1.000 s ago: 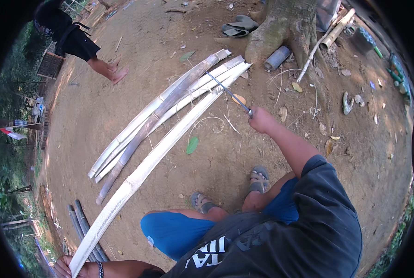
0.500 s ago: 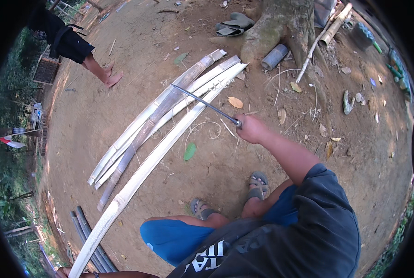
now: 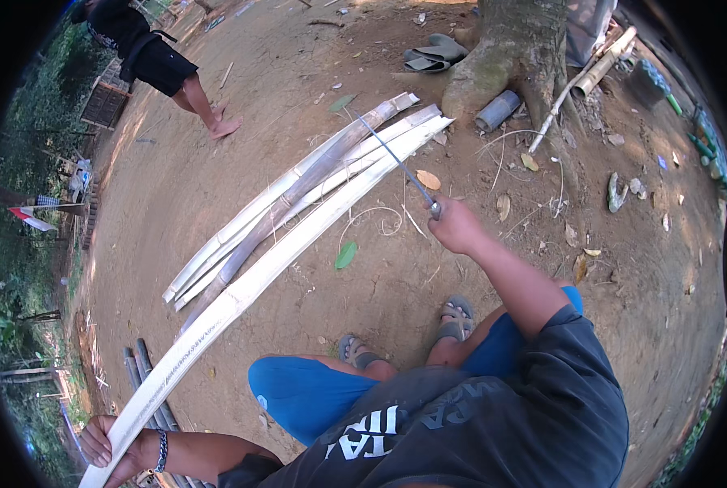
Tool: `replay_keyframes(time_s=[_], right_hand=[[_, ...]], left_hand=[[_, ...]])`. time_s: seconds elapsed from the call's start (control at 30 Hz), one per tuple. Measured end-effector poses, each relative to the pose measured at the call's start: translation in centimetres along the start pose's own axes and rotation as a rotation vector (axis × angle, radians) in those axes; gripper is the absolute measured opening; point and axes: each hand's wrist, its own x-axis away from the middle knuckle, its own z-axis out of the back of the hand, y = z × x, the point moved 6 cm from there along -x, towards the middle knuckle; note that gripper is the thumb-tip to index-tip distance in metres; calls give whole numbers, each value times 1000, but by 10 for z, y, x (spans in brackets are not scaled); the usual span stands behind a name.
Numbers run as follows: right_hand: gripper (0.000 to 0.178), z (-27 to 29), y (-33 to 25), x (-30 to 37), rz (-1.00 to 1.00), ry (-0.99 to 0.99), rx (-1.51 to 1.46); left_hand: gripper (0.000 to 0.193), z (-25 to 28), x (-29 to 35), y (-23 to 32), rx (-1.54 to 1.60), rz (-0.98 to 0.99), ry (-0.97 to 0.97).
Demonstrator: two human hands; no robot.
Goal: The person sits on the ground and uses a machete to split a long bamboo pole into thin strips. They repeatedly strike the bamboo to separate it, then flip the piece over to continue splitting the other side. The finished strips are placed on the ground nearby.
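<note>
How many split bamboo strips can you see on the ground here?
About 4: one long strip gripped by the left hand, and roughly three lying bunched behind it, reaching toward the tree. They overlap, so more may be hidden.

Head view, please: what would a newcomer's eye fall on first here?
The long pale bamboo strip runs diagonally across the dirt ground, its near end gripped by the left hand at lower left. At centre, the right hand holds a long thin blade raised over the split bamboo pile.

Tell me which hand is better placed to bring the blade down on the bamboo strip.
Right. The right hand grips the long knife, raised over the split bamboo strip. The left hand holds the strip's near end, far from the blade.
</note>
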Motion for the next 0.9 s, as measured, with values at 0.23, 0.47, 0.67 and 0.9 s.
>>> replay_keyframes(time_s=[0.23, 0.47, 0.67, 0.9], right_hand=[[31, -34, -176, 152, 548, -269, 0], [22, -29, -101, 129, 135, -116, 59], [22, -29, -52, 112, 107, -40, 5], [27, -37, -19, 91, 24, 4, -18]], left_hand=[[59, -39, 19, 8, 158, -39, -163], [58, -57, 42, 17, 197, -44, -178], [56, -74, 51, 19, 219, -75, -169], [55, -66, 35, 34, 135, -48, -48]])
